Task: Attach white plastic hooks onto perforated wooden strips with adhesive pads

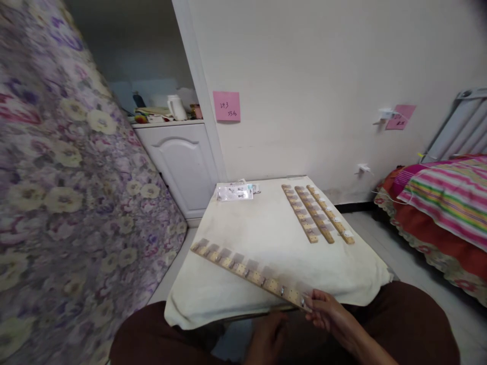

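Note:
A long wooden strip (243, 271) with a row of small metal clips and clear tabs lies slantwise across the near part of the cloth-covered table (243, 223). My right hand (323, 308) pinches its near right end between thumb and fingers. Below the table's front edge, in shadow over my lap, is my left hand (268, 332); its fingers are dark and blurred. Three similar wooden strips, a left one (300, 214), a middle one (315, 215) and a right one (331, 215), lie side by side at the table's right.
A clear plastic pack (235, 192) with small parts rests at the table's back left. Behind stands a white cabinet (178, 157) with a white jug (176, 107) on top. A floral curtain (76, 203) hangs left; a bed (449, 197) stands right.

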Tool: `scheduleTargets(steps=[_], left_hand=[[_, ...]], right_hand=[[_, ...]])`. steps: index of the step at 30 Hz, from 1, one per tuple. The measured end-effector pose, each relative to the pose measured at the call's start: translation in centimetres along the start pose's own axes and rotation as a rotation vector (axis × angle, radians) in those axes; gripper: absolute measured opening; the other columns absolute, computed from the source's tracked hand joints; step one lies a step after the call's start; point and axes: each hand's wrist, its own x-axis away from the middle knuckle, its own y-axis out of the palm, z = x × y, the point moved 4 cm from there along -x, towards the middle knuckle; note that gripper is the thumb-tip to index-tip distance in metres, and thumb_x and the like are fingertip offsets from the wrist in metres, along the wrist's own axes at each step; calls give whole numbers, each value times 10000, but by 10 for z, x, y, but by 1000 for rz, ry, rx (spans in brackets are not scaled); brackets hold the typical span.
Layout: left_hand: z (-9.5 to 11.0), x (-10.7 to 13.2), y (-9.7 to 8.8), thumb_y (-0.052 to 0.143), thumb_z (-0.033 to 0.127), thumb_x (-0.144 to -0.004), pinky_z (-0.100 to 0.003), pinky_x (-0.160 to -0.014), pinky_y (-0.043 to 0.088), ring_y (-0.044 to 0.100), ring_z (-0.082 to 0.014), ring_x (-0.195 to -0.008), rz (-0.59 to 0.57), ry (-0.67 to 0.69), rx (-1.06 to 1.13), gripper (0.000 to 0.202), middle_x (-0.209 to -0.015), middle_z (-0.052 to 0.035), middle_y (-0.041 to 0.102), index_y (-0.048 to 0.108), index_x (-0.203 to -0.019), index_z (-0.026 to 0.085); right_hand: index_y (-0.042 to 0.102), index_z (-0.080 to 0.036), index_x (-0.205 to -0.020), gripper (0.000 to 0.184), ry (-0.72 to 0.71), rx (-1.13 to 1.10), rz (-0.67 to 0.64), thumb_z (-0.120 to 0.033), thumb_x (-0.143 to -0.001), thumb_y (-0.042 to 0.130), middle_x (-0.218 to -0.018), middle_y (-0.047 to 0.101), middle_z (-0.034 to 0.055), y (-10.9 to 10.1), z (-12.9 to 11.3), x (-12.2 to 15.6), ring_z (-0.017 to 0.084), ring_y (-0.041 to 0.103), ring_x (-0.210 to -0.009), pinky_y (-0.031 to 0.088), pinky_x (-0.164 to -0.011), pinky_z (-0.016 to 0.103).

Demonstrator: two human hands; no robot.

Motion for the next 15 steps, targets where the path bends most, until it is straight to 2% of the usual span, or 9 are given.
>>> scheduleTargets(steps=[9, 12, 15], left_hand=[[-21, -2, 7, 443, 119, -791, -257, -830, 440, 599, -160, -915, -2, 24, -45, 300, -980, -34, 671, 609, -1021, 216], [-24, -2, 5, 465, 122, -765, -286, -844, 452, 605, -180, -912, -18, 3, -46, 313, -985, -44, 680, 625, -1019, 208], [-24, 3, -1, 515, 193, -784, -318, -874, 457, 603, -206, -942, -6, -62, 1, 270, -1015, -39, 681, 643, -1018, 234]], right_hand=[[667, -157, -824, 270, 50, 98, -103, -322, -646, 783, -690, 636, -17, 3, 10, -1, 55, 617, -542, 439, -466, 103], [681, -154, -836, 261, 13, 110, -157, -326, -661, 769, -676, 625, -22, 5, 11, 0, 43, 603, -541, 413, -460, 85], [691, -159, -824, 248, -14, 82, -205, -317, -652, 773, -668, 619, -26, 12, 6, 4, 34, 581, -534, 396, -457, 79]])
